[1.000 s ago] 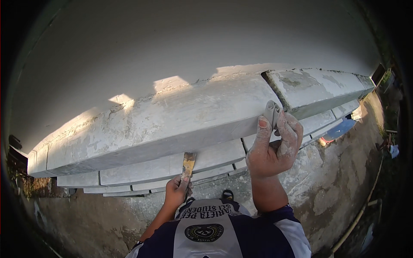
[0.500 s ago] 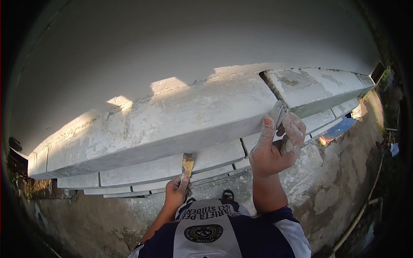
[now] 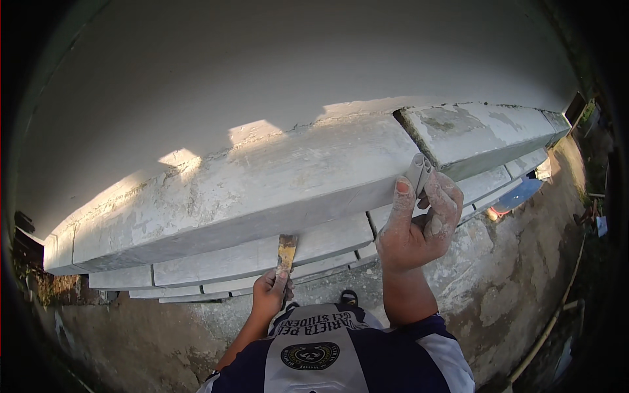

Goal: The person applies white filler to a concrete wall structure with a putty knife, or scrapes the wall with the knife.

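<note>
My right hand (image 3: 419, 232), coated in white dust, is raised at the front edge of the upper concrete ledge (image 3: 295, 170). Pinched between its thumb and fingers is a folded piece of sandpaper (image 3: 417, 170), pale grey with curled ends. It is beside the dark gap between two ledge sections; whether it touches the concrete I cannot tell. Lower down, my left hand (image 3: 267, 293) grips a putty knife (image 3: 286, 251) by the handle, blade pointing up and stained yellow-brown. The ledge is whitish, with patchy, scuffed plaster.
A smooth grey wall (image 3: 262, 59) rises behind the ledge. Stepped lower ledges (image 3: 223, 262) run beneath it. Stained concrete ground (image 3: 144, 334) lies below, where one sandal (image 3: 349, 298) shows. At the right are a blue object (image 3: 517, 196) and a long pole (image 3: 547, 331).
My right hand and the sandpaper have shifted slightly left. My left hand keeps the putty knife in nearly the same place.
</note>
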The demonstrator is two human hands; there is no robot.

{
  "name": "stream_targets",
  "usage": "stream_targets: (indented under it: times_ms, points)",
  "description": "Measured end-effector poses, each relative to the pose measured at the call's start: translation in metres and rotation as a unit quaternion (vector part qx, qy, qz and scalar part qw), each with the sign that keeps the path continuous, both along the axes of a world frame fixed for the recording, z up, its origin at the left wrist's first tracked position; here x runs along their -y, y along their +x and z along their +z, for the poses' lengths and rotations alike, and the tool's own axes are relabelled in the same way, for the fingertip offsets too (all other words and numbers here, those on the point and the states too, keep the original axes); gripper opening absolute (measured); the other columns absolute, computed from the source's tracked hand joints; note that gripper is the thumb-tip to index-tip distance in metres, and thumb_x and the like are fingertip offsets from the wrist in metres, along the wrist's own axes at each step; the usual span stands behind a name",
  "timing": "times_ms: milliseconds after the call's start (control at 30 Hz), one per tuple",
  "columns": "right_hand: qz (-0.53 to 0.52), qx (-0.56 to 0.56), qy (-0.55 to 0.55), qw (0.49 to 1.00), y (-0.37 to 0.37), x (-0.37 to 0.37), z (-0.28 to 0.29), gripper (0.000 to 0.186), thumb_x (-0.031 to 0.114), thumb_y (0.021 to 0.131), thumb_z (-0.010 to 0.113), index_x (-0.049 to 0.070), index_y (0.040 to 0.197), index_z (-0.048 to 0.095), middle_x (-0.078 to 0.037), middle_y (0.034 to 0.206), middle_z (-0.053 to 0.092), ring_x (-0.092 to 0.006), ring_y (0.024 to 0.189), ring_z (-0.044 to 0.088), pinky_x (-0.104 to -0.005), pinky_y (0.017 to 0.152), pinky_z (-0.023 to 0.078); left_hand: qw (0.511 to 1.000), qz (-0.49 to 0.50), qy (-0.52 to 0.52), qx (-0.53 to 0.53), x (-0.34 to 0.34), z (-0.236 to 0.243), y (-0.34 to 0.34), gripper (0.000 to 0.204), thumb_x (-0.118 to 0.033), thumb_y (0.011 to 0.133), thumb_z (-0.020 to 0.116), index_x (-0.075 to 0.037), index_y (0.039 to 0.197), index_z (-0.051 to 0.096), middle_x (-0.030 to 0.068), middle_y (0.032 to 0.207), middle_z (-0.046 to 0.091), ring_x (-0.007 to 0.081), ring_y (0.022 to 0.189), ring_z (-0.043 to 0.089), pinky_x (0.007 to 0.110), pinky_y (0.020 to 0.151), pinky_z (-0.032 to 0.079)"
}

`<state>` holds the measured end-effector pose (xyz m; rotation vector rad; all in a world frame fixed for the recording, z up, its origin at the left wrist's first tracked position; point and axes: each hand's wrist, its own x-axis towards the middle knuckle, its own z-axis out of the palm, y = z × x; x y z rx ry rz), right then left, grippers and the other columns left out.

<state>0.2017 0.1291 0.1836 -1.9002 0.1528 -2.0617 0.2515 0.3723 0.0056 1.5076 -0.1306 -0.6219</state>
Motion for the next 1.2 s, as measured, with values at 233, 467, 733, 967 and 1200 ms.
stream_targets:
  times_ms: [233, 467, 733, 967, 1200]
  points:
    - [0.112, -0.07, -0.061, 0.989, 0.005, -0.035, -0.04, 0.037, -0.005, 0.07, 0.074, 0.002, 0.105, 0.062, -0.011, 0.086, 0.056, -0.0212, 0.074, 0.058, -0.0292, 0.059, 0.047, 1.0, -0.001, 0.005, -0.002, 0.003, 0.001, 0.001, 0.03, -0.025, 0.097, 0.05, 0.002, 0.106, 0.059, 0.006, 0.069, 0.058, 0.0126, 0.053, 0.055, 0.025, 0.05, 0.046]
    - [-0.017, -0.017, -0.026, 0.999, -0.003, 0.004, 0.009, 0.037, -0.006, 0.07, 0.073, 0.001, 0.104, 0.063, -0.012, 0.088, 0.056, -0.0223, 0.075, 0.058, -0.029, 0.059, 0.047, 1.0, 0.001, -0.004, -0.002, -0.002, -0.005, 0.001, 0.029, -0.024, 0.097, 0.05, 0.002, 0.106, 0.059, 0.0064, 0.069, 0.059, 0.0131, 0.052, 0.055, 0.026, 0.049, 0.046]
    - [0.119, -0.069, -0.065, 0.988, 0.002, -0.03, -0.043, 0.037, -0.006, 0.069, 0.073, 0.001, 0.103, 0.063, -0.012, 0.09, 0.056, -0.023, 0.074, 0.058, -0.0294, 0.058, 0.046, 1.0, 0.006, -0.004, 0.0, 0.003, 0.0, 0.001, 0.028, -0.022, 0.098, 0.048, 0.003, 0.105, 0.059, 0.0067, 0.069, 0.058, 0.0129, 0.051, 0.054, 0.025, 0.048, 0.045]
    - [0.034, 0.023, 0.004, 0.999, -0.001, 0.012, -0.001, 0.036, -0.004, 0.072, 0.073, -0.001, 0.106, 0.061, -0.012, 0.087, 0.054, -0.0213, 0.077, 0.056, -0.0287, 0.06, 0.046, 1.0, 0.017, -0.011, -0.019, 0.002, 0.003, -0.002, 0.024, -0.02, 0.097, 0.051, 0.002, 0.102, 0.061, 0.0049, 0.07, 0.058, 0.0105, 0.055, 0.053, 0.024, 0.052, 0.045]
    - [0.113, -0.07, -0.067, 0.989, 0.001, -0.022, -0.038, 0.038, -0.002, 0.069, 0.075, 0.001, 0.105, 0.062, -0.011, 0.09, 0.056, -0.0211, 0.079, 0.056, -0.0307, 0.062, 0.046, 0.999, 0.021, -0.001, -0.024, 0.006, 0.006, -0.002, 0.023, -0.02, 0.096, 0.052, 0.001, 0.101, 0.061, 0.0045, 0.071, 0.059, 0.01, 0.057, 0.054, 0.024, 0.053, 0.046]
